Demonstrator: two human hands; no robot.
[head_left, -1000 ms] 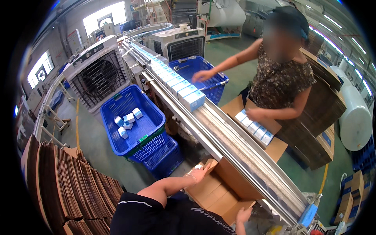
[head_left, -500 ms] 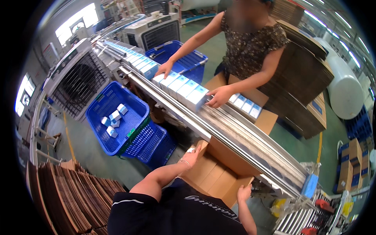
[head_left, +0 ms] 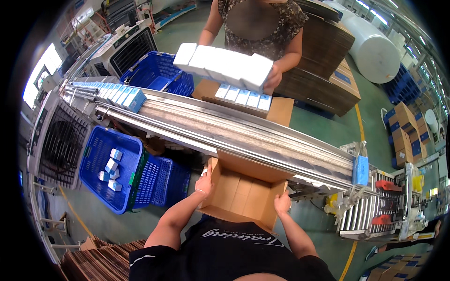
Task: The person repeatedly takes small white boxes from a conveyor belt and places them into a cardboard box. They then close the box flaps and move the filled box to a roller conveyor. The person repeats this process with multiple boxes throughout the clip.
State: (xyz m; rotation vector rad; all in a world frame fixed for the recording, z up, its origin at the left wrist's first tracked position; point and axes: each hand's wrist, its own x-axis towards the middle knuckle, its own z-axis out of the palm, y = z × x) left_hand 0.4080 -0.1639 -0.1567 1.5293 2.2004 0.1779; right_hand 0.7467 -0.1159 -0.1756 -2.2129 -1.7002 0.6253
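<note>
An open cardboard box (head_left: 243,189) is held in front of my body, against the near side of the conveyor (head_left: 239,140). Nothing lies inside it. My left hand (head_left: 204,183) grips its left wall, and my right hand (head_left: 282,202) grips the right wall. Across the belt, a co-worker's hand (head_left: 273,77) holds a row of several white cartons (head_left: 225,65) in the air. Below that row, more white and blue cartons (head_left: 241,97) stand inside a second cardboard box (head_left: 281,111); the raised row hides part of it.
Several cartons (head_left: 129,98) line the belt's left end. A blue basket (head_left: 126,145) with a few loose cartons stands at left, another blue basket (head_left: 161,75) behind the belt. Flattened cardboard (head_left: 103,262) is stacked lower left. A roller table (head_left: 358,210) is at right.
The co-worker has lifted the row of cartons off the belt and over the far box. My hands keep their hold on the near box. The whole view has turned toward the right.
</note>
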